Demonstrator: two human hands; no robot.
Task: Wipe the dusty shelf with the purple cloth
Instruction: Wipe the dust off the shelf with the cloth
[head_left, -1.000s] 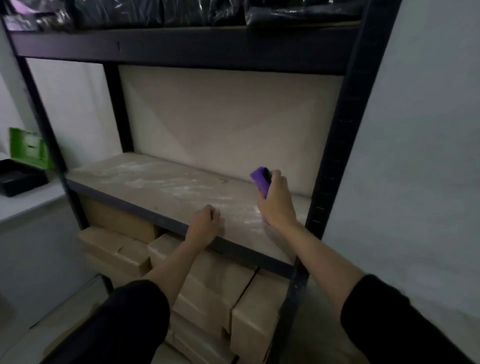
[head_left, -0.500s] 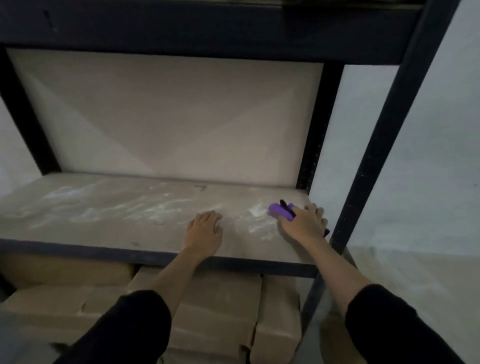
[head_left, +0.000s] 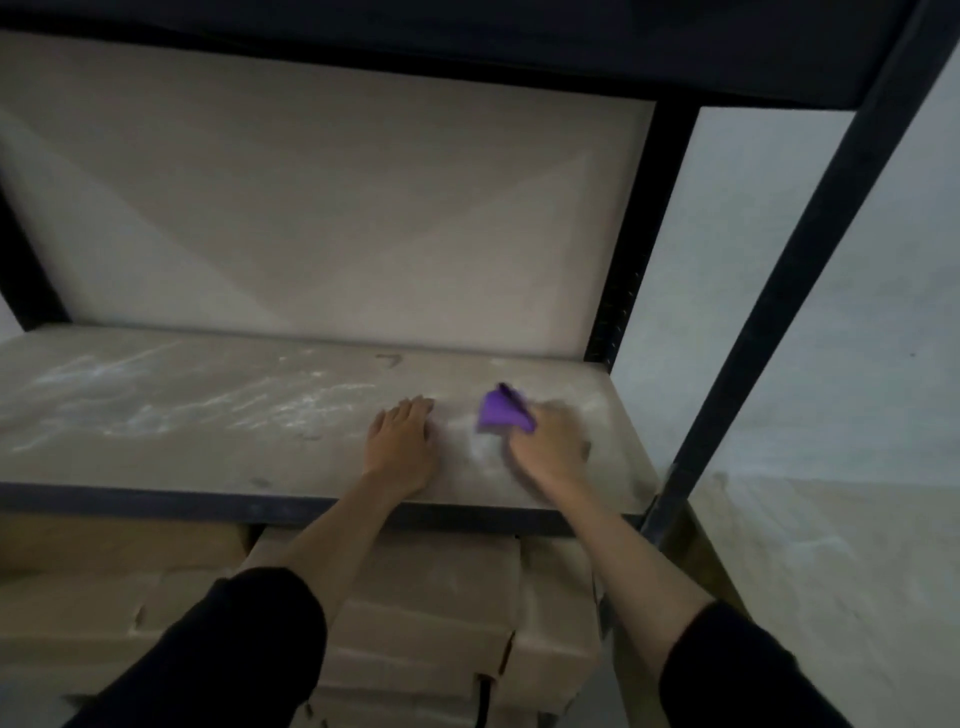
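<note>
With the left hand (head_left: 400, 441) open flat on the shelf (head_left: 156, 457), the right hand (head_left: 548, 449), gripping the purple cloth (head_left: 500, 414), should press firmly across its dust.

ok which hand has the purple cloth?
The right hand, nearer the right end of the dusty shelf: the purple cloth sticks out from its fingers. The left hand lies flat beside it, fingers straight, holding nothing.
</note>
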